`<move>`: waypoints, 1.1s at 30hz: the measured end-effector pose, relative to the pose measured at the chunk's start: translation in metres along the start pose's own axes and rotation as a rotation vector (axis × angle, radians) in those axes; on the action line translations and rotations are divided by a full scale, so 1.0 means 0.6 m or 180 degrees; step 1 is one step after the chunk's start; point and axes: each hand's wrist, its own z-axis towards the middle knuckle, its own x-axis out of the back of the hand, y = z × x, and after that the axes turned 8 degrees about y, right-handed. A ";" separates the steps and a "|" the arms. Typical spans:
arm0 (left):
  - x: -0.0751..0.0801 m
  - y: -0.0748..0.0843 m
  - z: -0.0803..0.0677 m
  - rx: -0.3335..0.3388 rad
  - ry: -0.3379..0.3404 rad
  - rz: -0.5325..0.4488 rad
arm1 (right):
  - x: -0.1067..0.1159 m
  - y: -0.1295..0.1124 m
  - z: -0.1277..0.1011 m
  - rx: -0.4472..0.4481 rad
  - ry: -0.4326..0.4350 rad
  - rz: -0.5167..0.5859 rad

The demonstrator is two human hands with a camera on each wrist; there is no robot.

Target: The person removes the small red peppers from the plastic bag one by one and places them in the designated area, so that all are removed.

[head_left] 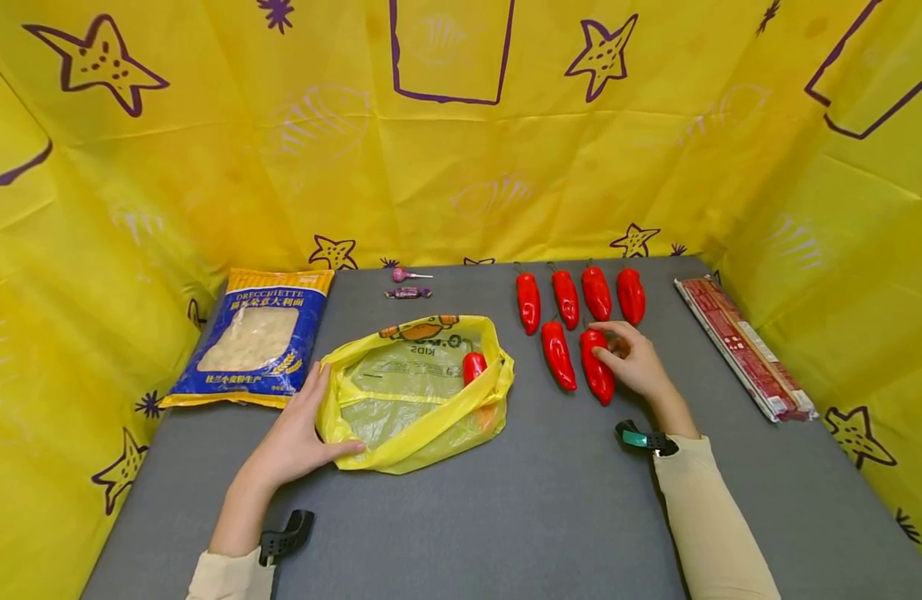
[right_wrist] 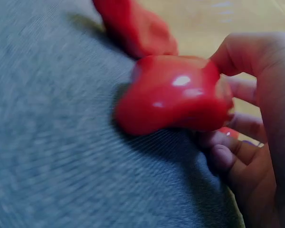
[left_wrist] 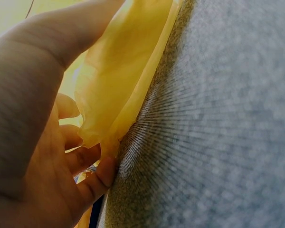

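Observation:
My left hand holds the left side of a yellow plastic bag, thumb over its near rim and fingers along its outer side. The bag's mouth gapes upward, and one red chili pepper shows inside at the right. My right hand grips another red chili pepper between thumb and fingers. In the right wrist view this glossy pepper lies tip down toward the grey cloth. Beside it is a second pepper, and a row of several peppers lies behind.
A blue and yellow pasta bag lies at the left. A lollipop and a purple wrapped candy are behind the plastic bag. On the right lies a long red package. Yellow patterned cloth walls in the grey table.

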 end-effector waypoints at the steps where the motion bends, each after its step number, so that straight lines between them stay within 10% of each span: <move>1: 0.000 0.000 0.000 0.0001 -0.0002 0.0003 | -0.002 0.000 0.000 0.0015 0.0031 -0.0008; 33: 0.002 0.004 0.002 -0.0004 -0.0041 0.0016 | -0.013 0.087 0.004 -0.0039 0.0186 0.0176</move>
